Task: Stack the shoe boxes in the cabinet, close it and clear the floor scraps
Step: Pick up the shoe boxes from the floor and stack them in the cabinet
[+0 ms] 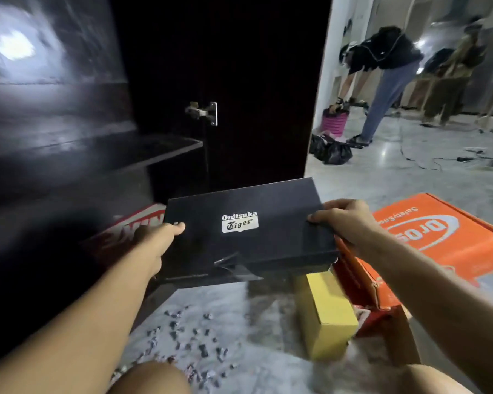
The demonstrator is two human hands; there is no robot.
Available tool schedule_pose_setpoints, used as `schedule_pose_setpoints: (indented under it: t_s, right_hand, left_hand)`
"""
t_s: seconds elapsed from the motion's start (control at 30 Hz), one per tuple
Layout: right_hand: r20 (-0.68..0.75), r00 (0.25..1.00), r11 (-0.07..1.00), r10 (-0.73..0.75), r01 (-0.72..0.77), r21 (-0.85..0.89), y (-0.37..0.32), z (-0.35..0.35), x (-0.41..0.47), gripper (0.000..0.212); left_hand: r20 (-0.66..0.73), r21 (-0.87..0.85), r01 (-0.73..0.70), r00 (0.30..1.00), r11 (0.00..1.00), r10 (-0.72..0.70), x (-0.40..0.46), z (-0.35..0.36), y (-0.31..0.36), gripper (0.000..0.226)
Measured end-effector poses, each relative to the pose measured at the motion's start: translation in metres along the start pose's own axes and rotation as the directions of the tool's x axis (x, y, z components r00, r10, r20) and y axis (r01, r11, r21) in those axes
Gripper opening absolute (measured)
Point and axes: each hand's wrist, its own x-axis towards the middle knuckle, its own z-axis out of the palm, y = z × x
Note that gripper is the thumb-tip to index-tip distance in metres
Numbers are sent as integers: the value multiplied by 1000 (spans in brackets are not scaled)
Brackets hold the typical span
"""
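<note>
- Head view shows our left hand (161, 237) gripping the left edge of the black shoe box (248, 231), thumb over the lid, while our right hand (343, 223) clamps the right edge the same way — the box is held level in the air, in front of the open cabinet (69, 166).
- Behind the box's left end, a red-and-white shoe box (143, 223) already lies low inside the cabinet; an orange shoe box (439, 237) and a yellow box (328, 314) wait on the floor (396, 177) to our right.
- We judge the stacking step is in hand, early on, with two boxes left outside.
- Next move, as we read it: carry the black box forward and left and set it squarely on the red one, below the dark shelf (143, 155).
- Floor scraps (188, 336) lie scattered near our knees — clearing them and closing the door (262, 109) are not yet done.
</note>
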Motion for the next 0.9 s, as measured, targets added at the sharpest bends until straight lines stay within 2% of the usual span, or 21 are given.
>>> schedule_pose_setpoints:
  t_s: [0.1,0.23,0.3,0.4,0.47,0.6,0.67,0.9]
  right_hand:
    - [129,991,999,46,-44,-22,6,51,21,27]
    - [330,933,988,144,-119,-95,15,106,49,39]
    - [378,913,986,153,-117,-116,22,131,67,49]
    - [375,922,989,100,-49,-143,31,173,93,62]
    - [367,927,989,73,-20,-146,36,202,110,64]
    - [345,938,991,19,28,-131,48,255,148,37]
    - [339,941,994,1,36,-103,55,279,166,34]
    - [325,943,997,-79,70,37,72,349,211,55]
  left_hand:
    - [-109,-15,50,993,999,-51,21,-24,-22,43]
    - [-252,-47,72,964,996,-82,49,-45,-47,46]
    - [-318,-58,92,942,994,-105,63,-56,-55,44]
    - [-408,-80,114,903,990,-137,83,-74,-61,30]
    - [-424,-82,109,896,991,-133,98,-87,-66,28]
    - [-445,-78,93,888,993,-118,124,-106,-73,34]
    - [-448,-57,91,888,994,-107,137,-114,-77,31]
    - [-410,41,18,912,999,0,179,-128,-92,63]
